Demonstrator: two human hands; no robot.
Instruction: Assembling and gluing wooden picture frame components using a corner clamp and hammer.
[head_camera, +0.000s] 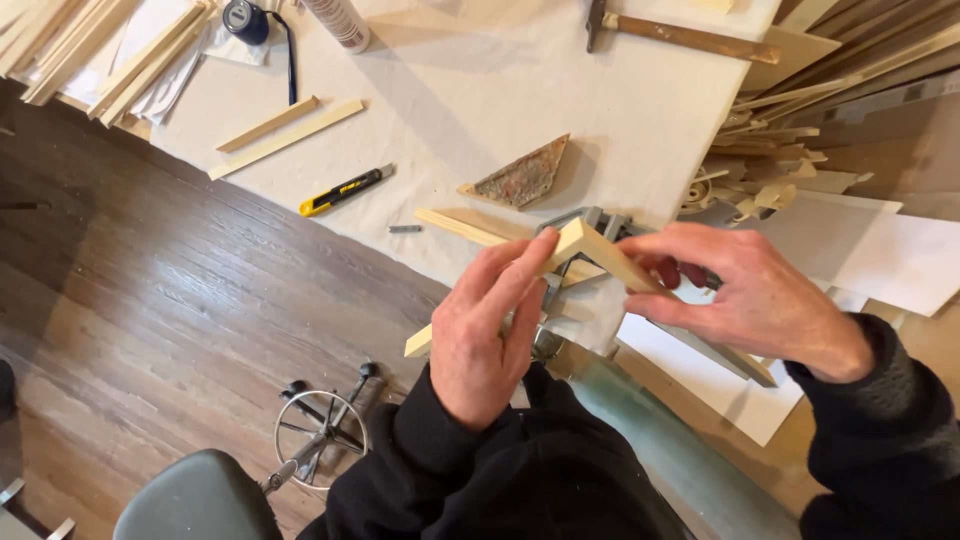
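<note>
Two pale wooden strips (590, 245) meet at a mitred corner above a grey metal corner clamp (592, 222) at the table's edge. My left hand (490, 330) presses the left strip with its fingers stretched along it. My right hand (745, 290) pinches the right strip near the joint. Both arms wear black sleeves. The clamp is mostly hidden behind the strips and my hands.
A yellow utility knife (345, 190), a triangular speckled piece (522, 177), loose wood strips (285, 135), a hammer (690, 35) and a tube (338, 22) lie on the white-covered table (480, 80). Wood offcuts (780, 160) pile at right. A stool (200, 495) stands on the wooden floor.
</note>
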